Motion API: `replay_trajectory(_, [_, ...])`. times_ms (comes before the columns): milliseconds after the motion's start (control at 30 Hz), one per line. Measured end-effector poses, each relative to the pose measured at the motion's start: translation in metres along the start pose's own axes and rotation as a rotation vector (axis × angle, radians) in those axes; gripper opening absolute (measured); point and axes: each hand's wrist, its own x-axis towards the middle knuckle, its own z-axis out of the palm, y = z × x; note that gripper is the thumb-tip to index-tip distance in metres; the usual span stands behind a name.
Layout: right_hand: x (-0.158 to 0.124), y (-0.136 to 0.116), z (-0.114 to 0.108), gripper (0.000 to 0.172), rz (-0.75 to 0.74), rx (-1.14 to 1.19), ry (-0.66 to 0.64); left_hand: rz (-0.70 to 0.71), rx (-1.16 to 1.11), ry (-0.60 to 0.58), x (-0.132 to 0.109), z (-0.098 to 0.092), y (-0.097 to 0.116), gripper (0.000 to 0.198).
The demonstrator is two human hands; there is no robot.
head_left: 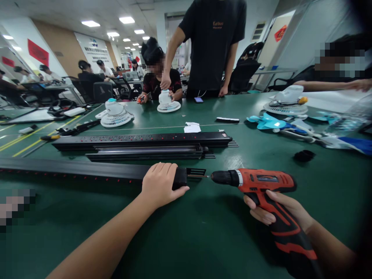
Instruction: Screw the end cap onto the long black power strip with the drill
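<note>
Two hands are in use. L hand [159, 185]: closed over R end of near bar [95, 173], fingers across top, thumb extended to the right along near side. R hand [290, 207]: wrapped around grip of orange/blk drill [267, 179]; trigger contact can't be confirmed.

Near bar: blk, lies left-to-right on green desk [174, 240], red dots along near edge, L end out of view. Drill pos.: right of bar, approx. horiz., chuck [225, 178] pointing left at bar end. Thin rod [199, 176] lies btwn bar end & chuck; can't tell if it's a bit. Slotted prongs [197, 171] project right from bar end, beside rod.

Beyond near bar, approx. parallel: slim bar [151, 152], then wide bar [145, 139] w/ red dots. White paper [192, 128] lies just beyond wide bar. Screwdriver [50, 138], yellow/blk handle, at left.

Far side: L fan [114, 118], ctr fan [168, 104], R fan [286, 102], all white. Co-worker's hand [165, 80] is on top of ctr fan; phone [198, 100] lies to its right. Blue blades [267, 122] lie near R fan. Small blk item [303, 155]: far side of drill.
</note>
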Motion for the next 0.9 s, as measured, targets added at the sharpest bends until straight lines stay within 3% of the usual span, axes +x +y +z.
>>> replay_trajectory(400, [0.000,-0.003,0.006,0.040,-0.024,-0.022,0.024,-0.003,-0.010,-0.001,0.000,-0.001,0.000,0.054])
replay_trajectory(700, [-0.002,-0.001,-0.006,0.051,-0.009,0.011,0.135,-0.006,-0.012,-0.009,0.000,-0.001,0.000,0.055])
replay_trajectory(900, [-0.003,-0.003,-0.011,0.049,0.033,-0.011,0.169,-0.003,-0.001,-0.005,0.000,-0.001,0.001,0.055])
